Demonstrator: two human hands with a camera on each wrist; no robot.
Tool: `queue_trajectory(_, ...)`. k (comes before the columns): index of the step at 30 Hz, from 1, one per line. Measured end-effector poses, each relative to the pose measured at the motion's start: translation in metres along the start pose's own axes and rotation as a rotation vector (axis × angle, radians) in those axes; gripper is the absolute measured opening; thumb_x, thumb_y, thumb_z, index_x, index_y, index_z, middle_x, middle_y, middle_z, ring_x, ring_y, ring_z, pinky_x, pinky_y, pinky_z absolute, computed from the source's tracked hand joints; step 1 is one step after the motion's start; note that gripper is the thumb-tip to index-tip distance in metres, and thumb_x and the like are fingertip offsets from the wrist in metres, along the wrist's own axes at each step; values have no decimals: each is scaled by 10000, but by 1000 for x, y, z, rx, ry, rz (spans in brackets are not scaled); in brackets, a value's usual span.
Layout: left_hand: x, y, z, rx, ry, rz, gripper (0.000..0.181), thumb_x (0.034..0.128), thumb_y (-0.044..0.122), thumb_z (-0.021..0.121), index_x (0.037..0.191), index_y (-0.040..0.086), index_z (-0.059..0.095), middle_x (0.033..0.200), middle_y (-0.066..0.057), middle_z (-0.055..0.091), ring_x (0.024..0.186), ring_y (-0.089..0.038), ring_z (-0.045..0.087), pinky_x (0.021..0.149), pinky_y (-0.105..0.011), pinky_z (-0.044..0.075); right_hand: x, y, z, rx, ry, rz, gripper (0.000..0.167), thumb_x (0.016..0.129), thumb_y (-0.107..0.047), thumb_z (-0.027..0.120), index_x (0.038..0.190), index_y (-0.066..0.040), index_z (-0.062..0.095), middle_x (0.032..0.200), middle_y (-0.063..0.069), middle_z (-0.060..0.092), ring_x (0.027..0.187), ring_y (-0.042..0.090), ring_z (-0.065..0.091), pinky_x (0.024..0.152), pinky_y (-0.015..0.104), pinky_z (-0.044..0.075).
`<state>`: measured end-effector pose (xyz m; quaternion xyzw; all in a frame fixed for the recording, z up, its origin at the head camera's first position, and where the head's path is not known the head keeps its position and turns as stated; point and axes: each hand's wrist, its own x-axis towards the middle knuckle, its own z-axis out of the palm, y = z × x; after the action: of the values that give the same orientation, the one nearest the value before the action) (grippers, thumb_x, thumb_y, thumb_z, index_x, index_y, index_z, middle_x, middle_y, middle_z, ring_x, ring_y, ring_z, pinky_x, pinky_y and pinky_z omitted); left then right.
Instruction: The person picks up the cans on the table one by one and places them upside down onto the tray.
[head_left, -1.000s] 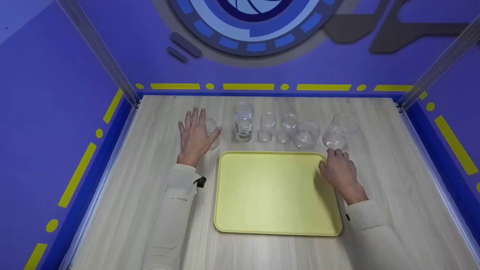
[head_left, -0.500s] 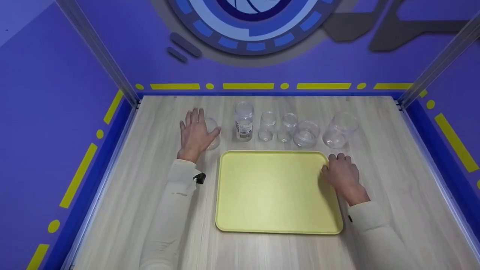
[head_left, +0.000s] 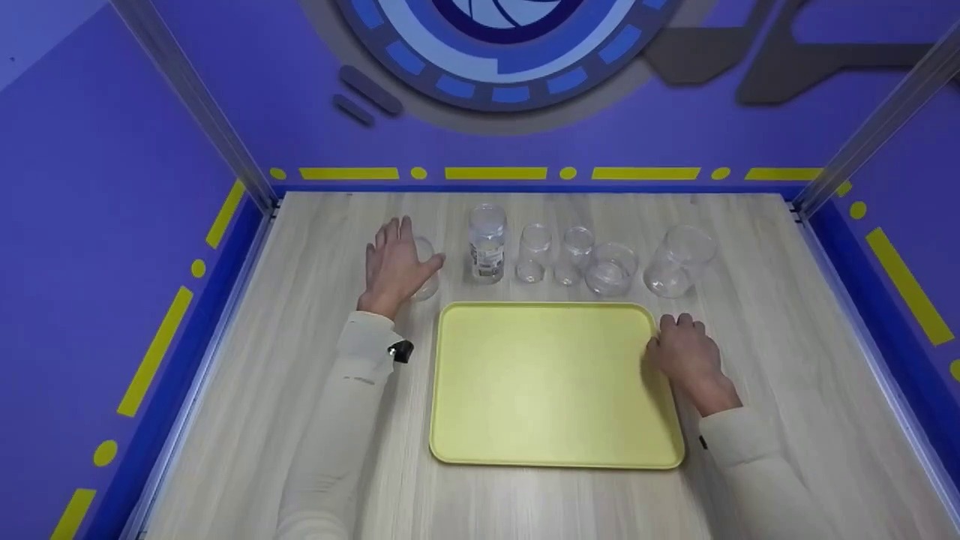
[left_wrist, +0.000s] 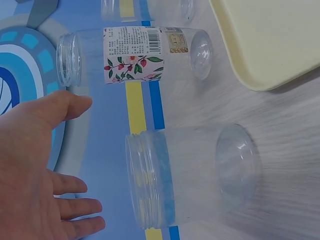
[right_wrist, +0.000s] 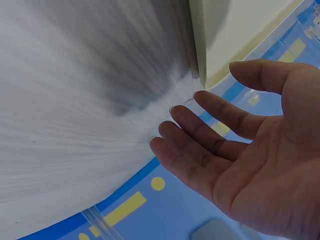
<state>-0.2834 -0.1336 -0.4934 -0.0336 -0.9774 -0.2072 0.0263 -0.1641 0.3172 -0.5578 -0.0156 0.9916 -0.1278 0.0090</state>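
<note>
My left hand (head_left: pixel 393 270) hovers over a clear wide jar (head_left: pixel 425 279) at the left end of the row, thumb and fingers spread. In the left wrist view that jar (left_wrist: pixel 192 175) stands apart from the fingers, and the hand (left_wrist: pixel 45 175) holds nothing. My right hand (head_left: pixel 688 358) is above the right edge of the yellow tray (head_left: pixel 555 390). The right wrist view shows this hand (right_wrist: pixel 240 140) with loosely bent fingers and nothing in them, near the tray's corner (right_wrist: pixel 240 60).
Right of the left hand stand a tall labelled jar (head_left: pixel 487 251), two slim clear jars (head_left: pixel 535 255) (head_left: pixel 576 259), a low round jar (head_left: pixel 611 270) and a wide clear jar (head_left: pixel 679 262). Blue panels (head_left: pixel 525 150) with metal corner posts (head_left: pixel 202 105) enclose the table.
My right hand has drawn back toward me and slightly right, away from the wide jar. The left hand has shifted slightly right, its fingers closer together. The jars and tray stay put.
</note>
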Motion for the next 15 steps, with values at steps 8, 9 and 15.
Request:
queue_trajectory(8, 3, 2, -1, -17, -45, -10, 956, 955, 509, 699, 1623, -61, 320, 1666, -282, 298, 1546, -431, 259, 1213, -638, 260, -2, 5, 4, 14, -3, -10, 219, 968, -91, 592, 854, 81, 520, 858, 280, 504, 814, 529, 566, 622, 639, 497)
queue_trajectory(9, 4, 2, -1, -14, -50, -12, 956, 956, 507, 698, 1624, -60, 316, 1668, -282, 293, 1547, -431, 255, 1214, -638, 257, -2, 5, 5, 13, -6, -11, 218, 968, -92, 591, 851, 78, 518, 854, 275, 500, 807, 521, 564, 620, 636, 495)
queue_trajectory(15, 7, -2, 0, 10, -51, -15, 939, 962, 492, 702, 1618, -65, 326, 1665, -291, 283, 1540, -440, 256, 1204, -648, 266, -4, 7, 10, -6, -9, -34, 212, 961, -86, 594, 856, 79, 515, 845, 263, 493, 780, 492, 558, 609, 622, 494)
